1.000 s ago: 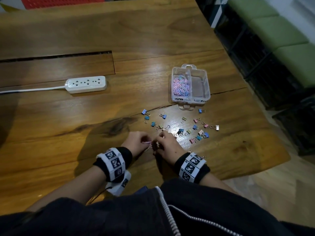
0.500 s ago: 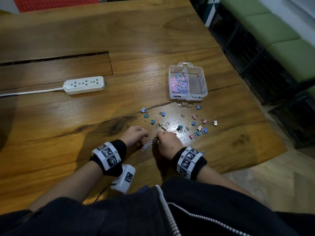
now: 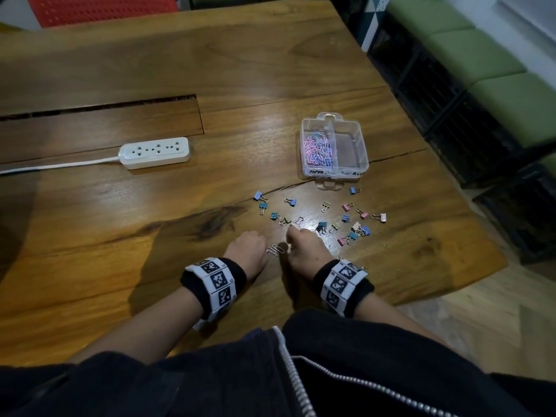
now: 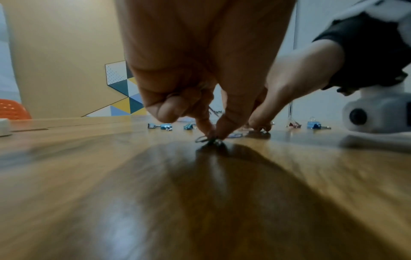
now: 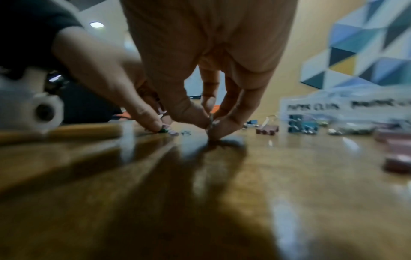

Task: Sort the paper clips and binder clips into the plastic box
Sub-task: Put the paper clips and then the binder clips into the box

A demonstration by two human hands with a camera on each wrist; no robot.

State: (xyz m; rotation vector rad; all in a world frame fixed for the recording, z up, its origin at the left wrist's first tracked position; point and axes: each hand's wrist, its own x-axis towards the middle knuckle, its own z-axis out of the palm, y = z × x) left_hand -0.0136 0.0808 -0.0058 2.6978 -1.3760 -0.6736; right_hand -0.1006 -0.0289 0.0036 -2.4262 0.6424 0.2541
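Here, both hands' fingers (image 4: 220, 130) pinch paper clips (image 3: 275, 249) against the table (image 3: 150, 236).

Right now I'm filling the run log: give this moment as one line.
left hand: pinching paper clip on table | right hand: pinching small clip | box: paper clips left side, right side empty | binder clips: loose

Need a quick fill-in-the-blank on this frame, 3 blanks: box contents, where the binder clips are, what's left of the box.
1. In the clear plastic two-compartment box, the pastel paper clips fill the ____ compartment as seen from the head camera.
2. The small coloured binder clips lie scattered on the ____, outside the box.
3. The white object with a cord, left of the box, is a ____.

Missing words: left; wooden table; power strip
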